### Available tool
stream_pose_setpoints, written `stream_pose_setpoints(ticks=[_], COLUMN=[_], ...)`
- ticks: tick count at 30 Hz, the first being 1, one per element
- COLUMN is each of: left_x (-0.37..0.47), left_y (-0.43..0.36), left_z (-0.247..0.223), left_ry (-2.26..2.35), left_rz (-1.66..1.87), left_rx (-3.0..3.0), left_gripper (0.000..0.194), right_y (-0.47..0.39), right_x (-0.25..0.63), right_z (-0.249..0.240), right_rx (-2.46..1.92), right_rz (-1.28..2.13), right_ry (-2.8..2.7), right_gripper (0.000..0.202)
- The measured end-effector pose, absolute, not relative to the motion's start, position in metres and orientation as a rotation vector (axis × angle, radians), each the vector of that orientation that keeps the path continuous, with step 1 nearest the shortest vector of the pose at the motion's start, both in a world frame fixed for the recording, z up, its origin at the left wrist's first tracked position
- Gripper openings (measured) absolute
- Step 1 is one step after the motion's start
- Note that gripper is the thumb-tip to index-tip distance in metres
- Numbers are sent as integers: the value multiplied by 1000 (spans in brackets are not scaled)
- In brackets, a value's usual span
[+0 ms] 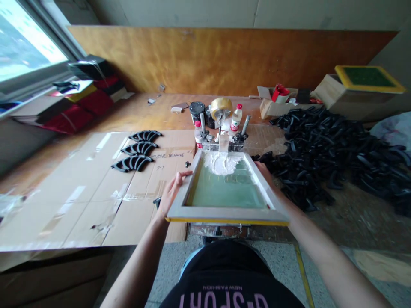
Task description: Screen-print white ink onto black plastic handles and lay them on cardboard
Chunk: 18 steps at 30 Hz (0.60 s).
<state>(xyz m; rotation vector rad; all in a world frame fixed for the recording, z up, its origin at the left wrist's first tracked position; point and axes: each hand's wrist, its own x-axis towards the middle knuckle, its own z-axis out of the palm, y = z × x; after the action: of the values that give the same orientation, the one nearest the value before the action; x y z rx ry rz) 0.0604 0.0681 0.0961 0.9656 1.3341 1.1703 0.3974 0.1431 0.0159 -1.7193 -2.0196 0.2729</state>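
Holding white paste [224, 165]: screen frame [226, 213] | holding red items [280, 91]: open carton [271, 112]

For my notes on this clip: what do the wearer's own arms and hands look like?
The left hand and right hand are bare, with no gloves visible. Both forearms are uncovered, and no sleeve shows. The black top carries pinkish-purple lettering, including the words NEW FASHION.

The left forearm [141, 252] and the right forearm [324, 244], both bare, reach from near toward far. The left hand [172, 188] points its fingers far and to the right; the right hand [265, 172], well apart, is partly hidden, so its finger pose is unclear.
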Motion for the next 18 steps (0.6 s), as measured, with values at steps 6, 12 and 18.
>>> stream_pose_setpoints(ticks=[6,12,18], left_x=[54,51,55], left_y=[40,45,44], left_z=[12,-27,-22], left_ry=[1463,1532,1493], left_rz=[920,896,936], left_rx=[912,960,859], left_gripper=[79,70,67], right_y=[197,204,158], right_x=[362,298,320], right_z=[51,45,38], right_rx=[-1528,-1580,-1075], right_rz=[-2,145,297], right_ry=[-2098,-2402,-2702], right_gripper=[55,15,19])
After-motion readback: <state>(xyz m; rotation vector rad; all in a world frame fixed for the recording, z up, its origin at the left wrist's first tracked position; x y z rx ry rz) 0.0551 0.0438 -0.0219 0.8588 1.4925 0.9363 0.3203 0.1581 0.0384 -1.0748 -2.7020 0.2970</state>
